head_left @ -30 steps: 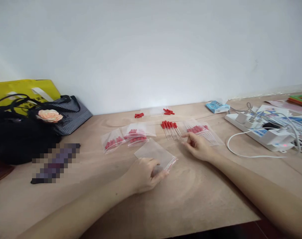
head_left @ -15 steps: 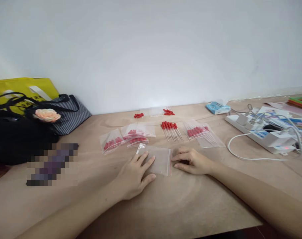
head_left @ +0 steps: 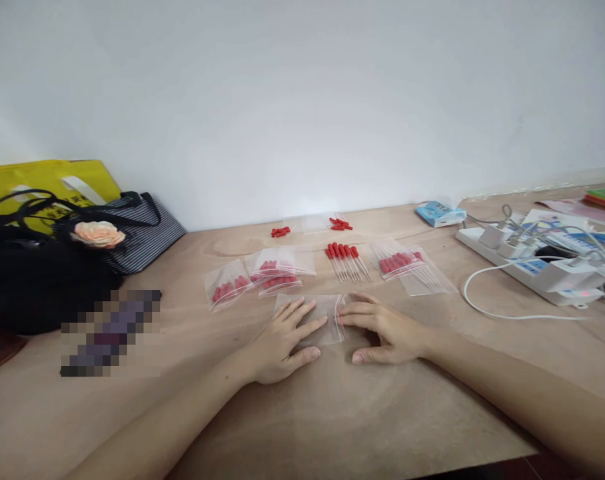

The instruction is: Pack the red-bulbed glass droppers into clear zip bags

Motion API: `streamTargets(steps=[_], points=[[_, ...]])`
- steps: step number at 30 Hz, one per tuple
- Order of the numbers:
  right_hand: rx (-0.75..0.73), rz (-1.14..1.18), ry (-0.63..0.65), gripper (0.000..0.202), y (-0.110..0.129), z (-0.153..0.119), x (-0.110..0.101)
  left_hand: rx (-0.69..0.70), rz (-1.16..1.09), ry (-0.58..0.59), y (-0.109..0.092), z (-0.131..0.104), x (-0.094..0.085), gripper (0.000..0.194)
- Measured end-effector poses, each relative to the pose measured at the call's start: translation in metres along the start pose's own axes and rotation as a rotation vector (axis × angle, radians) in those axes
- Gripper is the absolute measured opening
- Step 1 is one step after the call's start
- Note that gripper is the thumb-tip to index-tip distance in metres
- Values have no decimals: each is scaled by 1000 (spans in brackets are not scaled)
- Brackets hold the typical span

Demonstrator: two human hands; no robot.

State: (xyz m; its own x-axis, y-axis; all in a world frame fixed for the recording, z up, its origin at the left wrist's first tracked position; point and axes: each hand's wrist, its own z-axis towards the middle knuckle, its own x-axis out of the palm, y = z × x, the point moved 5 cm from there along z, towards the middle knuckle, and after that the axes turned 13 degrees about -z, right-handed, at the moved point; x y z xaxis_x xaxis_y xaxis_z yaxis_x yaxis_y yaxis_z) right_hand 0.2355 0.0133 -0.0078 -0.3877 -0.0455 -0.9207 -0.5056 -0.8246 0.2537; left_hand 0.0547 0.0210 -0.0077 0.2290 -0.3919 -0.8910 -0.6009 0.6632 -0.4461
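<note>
A clear zip bag (head_left: 326, 311) lies flat on the wooden table, its red-edged zip end to the right. My left hand (head_left: 287, 341) rests on the left part of the bag with its fingers spread. My right hand (head_left: 385, 331) has its fingertips on the zip end, the fingers apart and the thumb on the table. Just beyond the bag lies a row of droppers (head_left: 348, 261) with red bulbs and clear stems. To their left are several filled zip bags (head_left: 280, 269) of red-bulbed droppers, and to their right more bagged droppers (head_left: 401, 262).
Loose red bulbs (head_left: 280, 232) and a clear bag (head_left: 315, 223) lie near the wall. On the right are a blue tissue pack (head_left: 440, 213) and a white power strip (head_left: 525, 267) with cables. Bags, including a striped one (head_left: 155, 230), stand at left beside a blurred dark object (head_left: 112, 333).
My right hand has moved left onto the zip end of the bag, its fingers spreading more. My left hand has slid slightly right over the bag. The view has shifted a little.
</note>
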Motion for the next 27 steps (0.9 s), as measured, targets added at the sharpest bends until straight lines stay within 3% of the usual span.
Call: streamTargets(steps=[4,9,12,18,21,27], points=[[68,67,2,65,-7,-1,1,-28,-27,-6,-1,0,-1,54],[13,111,-53,41,-9,2,0,-55,-11,-13,-2,0,1,54],[-53,85,-13,30,-5,3,1,-70,-8,-21,-4,0,3,54],[-60,47,90,35,-5,2,5,-108,3,-11,-6,-1,8,58],[1,82,80,34,-14,1,4,-60,-4,-16,-2,-4,4,56],[38,188,23,34,-24,-1,1,74,-62,-60,9,-8,-12,36]])
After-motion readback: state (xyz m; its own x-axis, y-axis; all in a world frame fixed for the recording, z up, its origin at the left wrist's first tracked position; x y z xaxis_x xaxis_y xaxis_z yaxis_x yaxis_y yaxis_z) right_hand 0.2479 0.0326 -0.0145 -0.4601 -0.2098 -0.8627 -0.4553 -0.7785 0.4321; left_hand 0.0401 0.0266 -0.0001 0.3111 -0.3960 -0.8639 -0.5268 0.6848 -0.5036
